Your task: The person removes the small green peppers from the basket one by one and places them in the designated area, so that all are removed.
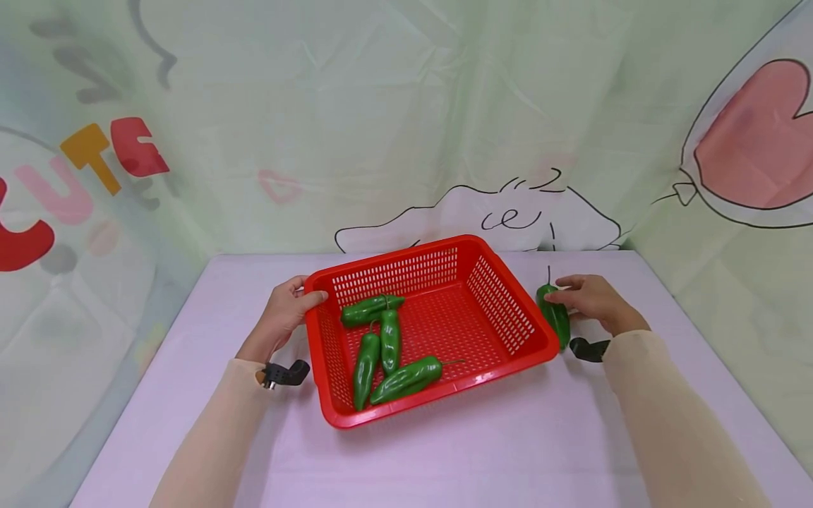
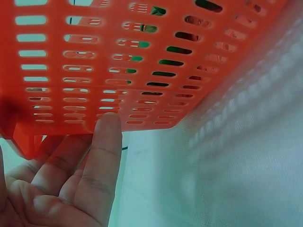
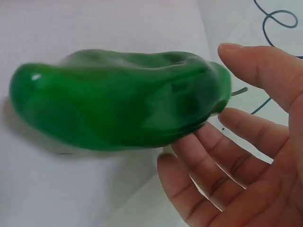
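A red slotted plastic basket (image 1: 438,317) sits at an angle on the table, mid-view in the head view. My left hand (image 1: 282,314) grips its left rim, thumb over the edge; in the left wrist view the fingers (image 2: 106,151) reach under the basket's outer side. Several green peppers lie inside, mostly toward the left, one long pepper (image 1: 406,381) along the front. Just right of the basket, my right hand (image 1: 593,300) holds another green pepper (image 3: 113,104) near its stem end. The stem points away, and the pepper's lower end hangs close to the basket's right rim.
A pale cloth covers the table (image 1: 457,466). Behind and at both sides hang printed curtains (image 1: 317,106) with letters, line drawings and a heart. A dark wrist camera (image 1: 287,372) sits at the left cuff and another (image 1: 587,349) at the right.
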Motion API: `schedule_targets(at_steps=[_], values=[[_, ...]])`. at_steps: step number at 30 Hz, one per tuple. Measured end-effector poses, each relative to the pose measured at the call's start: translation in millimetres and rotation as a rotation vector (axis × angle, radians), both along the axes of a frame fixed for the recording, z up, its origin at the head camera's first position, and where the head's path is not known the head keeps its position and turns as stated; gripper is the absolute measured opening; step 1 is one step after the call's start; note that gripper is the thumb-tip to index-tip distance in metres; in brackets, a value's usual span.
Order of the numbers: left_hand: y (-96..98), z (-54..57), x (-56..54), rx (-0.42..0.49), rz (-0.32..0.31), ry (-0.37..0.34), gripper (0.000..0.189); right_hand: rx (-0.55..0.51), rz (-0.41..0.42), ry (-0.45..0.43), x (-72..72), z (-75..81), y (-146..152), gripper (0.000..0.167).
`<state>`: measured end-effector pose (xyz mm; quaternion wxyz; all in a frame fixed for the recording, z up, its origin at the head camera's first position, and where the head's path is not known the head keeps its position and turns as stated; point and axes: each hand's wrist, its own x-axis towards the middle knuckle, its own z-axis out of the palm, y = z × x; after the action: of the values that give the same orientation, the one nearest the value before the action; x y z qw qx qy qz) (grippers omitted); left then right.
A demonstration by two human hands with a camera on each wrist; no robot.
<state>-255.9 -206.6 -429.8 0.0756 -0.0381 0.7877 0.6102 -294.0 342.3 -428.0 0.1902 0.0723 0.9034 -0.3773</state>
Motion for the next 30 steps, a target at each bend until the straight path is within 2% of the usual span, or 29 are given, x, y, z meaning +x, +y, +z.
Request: schedule_targets(at_steps=[10, 17, 21, 26, 30], values=[[-0.5, -2.3, 1.0, -0.009, 0.006, -0.019, 0.048, 0.006, -0.018, 0.082, 6.0, 28.6, -6.6, 0.087], [-2.2, -0.9, 3.3, -0.045, 0.008, -0.014, 0.048, -0.011, 0.005, 0.196, 6.5, 51.0, -25.1, 0.090], [-2.2, -1.4, 4.6, -0.052, 0.006, -0.002, 0.052, -0.035, 0.042, 0.234, 8.6, 69.4, -43.9, 0.088], [-1.6, -0.9, 8.3, -0.013, -0.005, -0.006, 0.055, -0.059, 0.132, 0.234, 9.3, 90.8, -70.2, 0.080], [-1.6, 0.5, 13.0, 0.035, -0.032, -0.014, 0.057, -0.108, 0.208, 0.216, 9.6, 101.3, -92.0, 0.074]])
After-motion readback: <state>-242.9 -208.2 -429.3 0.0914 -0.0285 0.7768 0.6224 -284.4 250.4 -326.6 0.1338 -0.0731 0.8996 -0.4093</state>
